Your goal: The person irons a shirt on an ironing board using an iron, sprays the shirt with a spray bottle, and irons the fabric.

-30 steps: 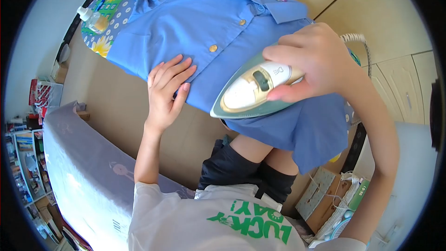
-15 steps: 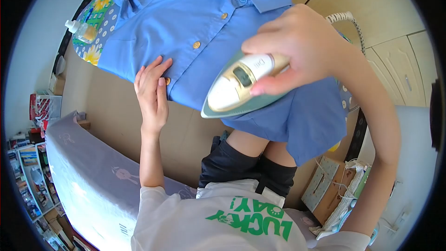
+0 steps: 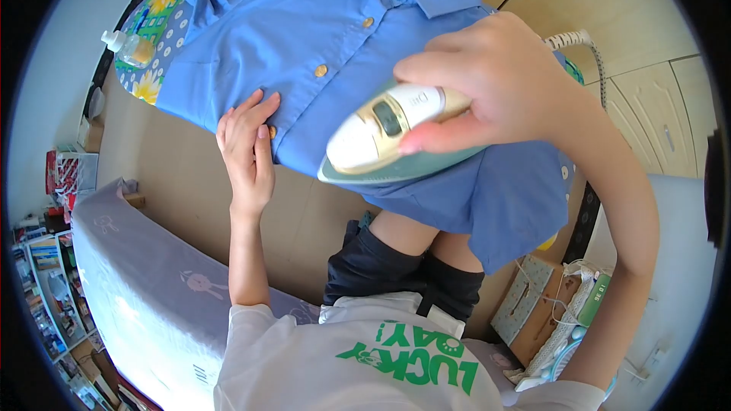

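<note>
A blue button-up shirt [image 3: 251, 46] with gold buttons lies spread over a patterned ironing board [image 3: 169, 38], its lower part hanging off the near edge. My right hand [image 3: 487, 84] is wrapped round the handle of a white, gold and green clothes iron [image 3: 358, 141], whose soleplate rests on the shirt near the board's front edge. The cloth directly under the iron is hidden. My left hand [image 3: 250, 137] lies on the shirt's near edge beside a gold button, fingers stretched out and holding nothing.
A clear pump bottle [image 3: 129, 48] stands at the board's left end. The iron's cord [image 3: 582, 39] runs off to the right by pale cabinets [image 3: 655, 122]. A covered bed [image 3: 145, 266] is at lower left, with a crowded shelf [image 3: 57, 289] beyond. A wooden box [image 3: 525, 297] sits at lower right.
The iron in my right hand has slid slightly to the left and up across the shirt. My left hand has stayed almost in place on the cloth.
</note>
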### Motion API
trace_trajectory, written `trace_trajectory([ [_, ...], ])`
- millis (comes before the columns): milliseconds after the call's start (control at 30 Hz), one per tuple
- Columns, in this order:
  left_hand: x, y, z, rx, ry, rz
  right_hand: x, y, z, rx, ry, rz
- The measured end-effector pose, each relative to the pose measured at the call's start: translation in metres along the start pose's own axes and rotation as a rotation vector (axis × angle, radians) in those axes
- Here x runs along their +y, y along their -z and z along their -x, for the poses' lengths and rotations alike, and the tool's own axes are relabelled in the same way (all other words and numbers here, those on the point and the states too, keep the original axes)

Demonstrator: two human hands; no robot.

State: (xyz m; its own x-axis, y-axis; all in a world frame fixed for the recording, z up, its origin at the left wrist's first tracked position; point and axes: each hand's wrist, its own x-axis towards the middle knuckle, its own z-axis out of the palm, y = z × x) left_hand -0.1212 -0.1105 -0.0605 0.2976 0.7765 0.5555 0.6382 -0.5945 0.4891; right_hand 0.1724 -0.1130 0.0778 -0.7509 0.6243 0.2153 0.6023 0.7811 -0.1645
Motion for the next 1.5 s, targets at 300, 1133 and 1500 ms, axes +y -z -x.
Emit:
trace_trajectory([
  [300, -0.001, -0.001, -0.001, 0.003, -0.008, -0.002, 0.003, -0.002, -0.001, 0.049, 0.066, 0.011],
  [1133, -0.002, -0.004, -0.002, 0.032, -0.024, -0.012, -0.015, -0.001, -0.006, 0.021, -0.157, -0.052],
  [1500, -0.004, -0.005, -0.001, 0.04, -0.052, -0.007, -0.012, -0.01, -0.005, 0.119, -0.185, 0.006],
])
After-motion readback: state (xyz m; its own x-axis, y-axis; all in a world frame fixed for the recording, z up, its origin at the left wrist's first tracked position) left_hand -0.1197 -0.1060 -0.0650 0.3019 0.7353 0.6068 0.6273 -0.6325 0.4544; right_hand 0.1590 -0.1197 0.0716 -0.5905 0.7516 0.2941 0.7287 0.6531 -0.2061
